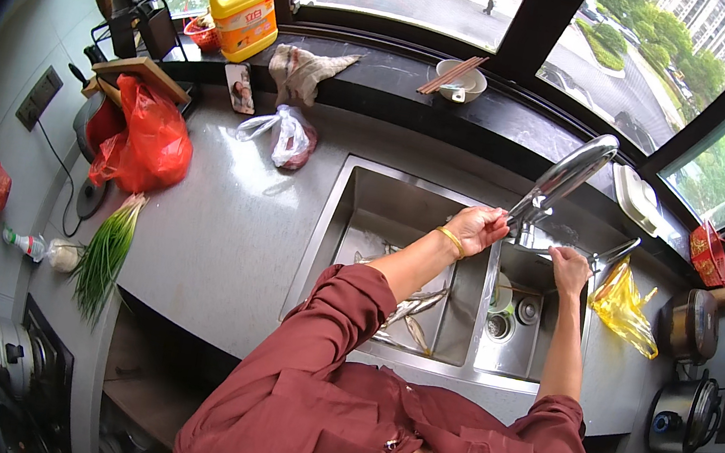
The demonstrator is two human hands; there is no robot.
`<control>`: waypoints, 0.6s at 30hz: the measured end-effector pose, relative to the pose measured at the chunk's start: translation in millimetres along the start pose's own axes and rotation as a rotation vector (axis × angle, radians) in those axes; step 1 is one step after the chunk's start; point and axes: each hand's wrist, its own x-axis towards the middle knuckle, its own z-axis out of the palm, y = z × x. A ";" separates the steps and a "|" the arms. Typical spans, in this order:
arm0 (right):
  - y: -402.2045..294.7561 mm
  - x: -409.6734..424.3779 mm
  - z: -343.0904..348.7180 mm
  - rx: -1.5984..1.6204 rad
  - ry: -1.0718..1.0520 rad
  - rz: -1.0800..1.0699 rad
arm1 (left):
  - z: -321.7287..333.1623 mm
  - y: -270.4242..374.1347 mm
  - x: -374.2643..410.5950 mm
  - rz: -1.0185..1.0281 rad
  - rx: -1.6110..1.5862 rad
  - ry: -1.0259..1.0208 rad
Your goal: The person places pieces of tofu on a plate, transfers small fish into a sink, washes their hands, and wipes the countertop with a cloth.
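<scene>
My left hand [478, 232], with a gold bangle at the wrist, is at the chrome faucet [564, 172], its curled fingers by the spout end; whether it grips anything is unclear. My right hand [569, 268] is over the small right basin, its fingers near a thin metal piece by the faucet; its hold cannot be made out. Several small silvery fish [417, 333] lie in the large left basin of the steel double sink [318, 248], partly hidden behind my left arm. In the small basin a pale bowl [502, 294] sits near the drain [499, 326].
Right of the sink lies a yellow plastic bag [627, 312]. On the left counter are a red plastic bag [150, 138], green onions [108, 259], a knotted clear bag [291, 138] and a phone [240, 88]. A detergent jug [244, 15] and a bowl with chopsticks [471, 88] stand on the ledge.
</scene>
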 end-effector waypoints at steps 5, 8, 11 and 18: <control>-41.6 -8.9 -5.7 -0.014 0.185 -0.299 | -2.0 -2.1 -6.0 -0.042 0.018 -0.046; -79.9 -18.0 14.3 0.927 -0.150 0.041 | -6.1 -5.3 -6.6 -0.140 -0.041 -0.231; -121.9 -33.5 36.4 1.641 -0.730 0.456 | 0.8 -13.8 -18.1 -0.206 -0.083 -0.262; -141.5 -53.5 94.5 1.623 -0.647 0.527 | -33.6 -36.1 -6.5 0.336 0.585 0.326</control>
